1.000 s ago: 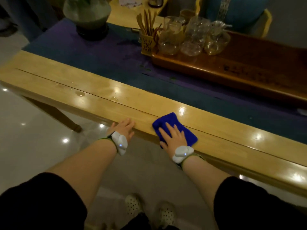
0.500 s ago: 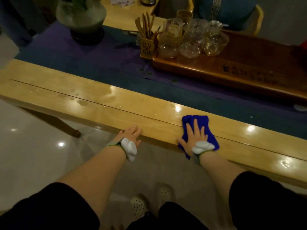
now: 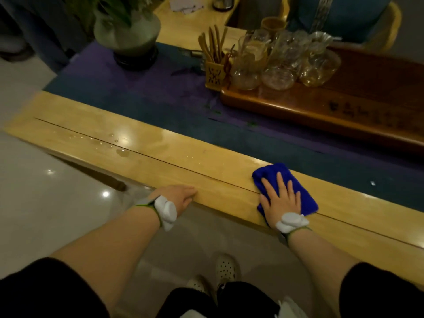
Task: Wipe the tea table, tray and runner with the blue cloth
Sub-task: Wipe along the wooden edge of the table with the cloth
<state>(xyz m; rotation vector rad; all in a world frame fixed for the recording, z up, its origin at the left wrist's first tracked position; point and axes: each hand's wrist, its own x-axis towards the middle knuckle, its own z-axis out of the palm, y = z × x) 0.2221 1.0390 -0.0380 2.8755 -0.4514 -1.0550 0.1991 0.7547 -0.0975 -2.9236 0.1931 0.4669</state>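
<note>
Tea table (image 3: 160, 161): long pale wood top running left to right, with a thin seam along it not far from the near edge.
Runner (image 3: 146, 97): dark blue-purple cloth strip down the middle of the tabletop, so bare wood shows along the near edge.
Tray (image 3: 344, 111): dark brown wooden tea tray sitting on the runner toward the far right, some writing on its near wall.
Vase (image 3: 127, 31): greenish pot with a plant, on a dark base, far left end of the runner.
Glassware (image 3: 282, 63): bunch of clear pitchers and cups crowded on the tray's left end, touching each other.
Tool holder (image 3: 214, 75): little carved wooden cup stuffed with wooden tea tools, just beside the tray's left corner.
Blue cloth (image 3: 296, 180): folded pad lying flat on the bare wood strip, right of centre, straddling the seam, its far side almost at the runner's edge.
Right hand (image 3: 281, 203): flat on the blue cloth, fingers spread and straight, pressing down.
Left hand (image 3: 179, 197): resting on the near edge of the tabletop, left of the cloth, fingers together and draped over the edge, holding nothing.
Water drops (image 3: 121, 151): small puddle and beads on the wood, left part, right around the seam.
</note>
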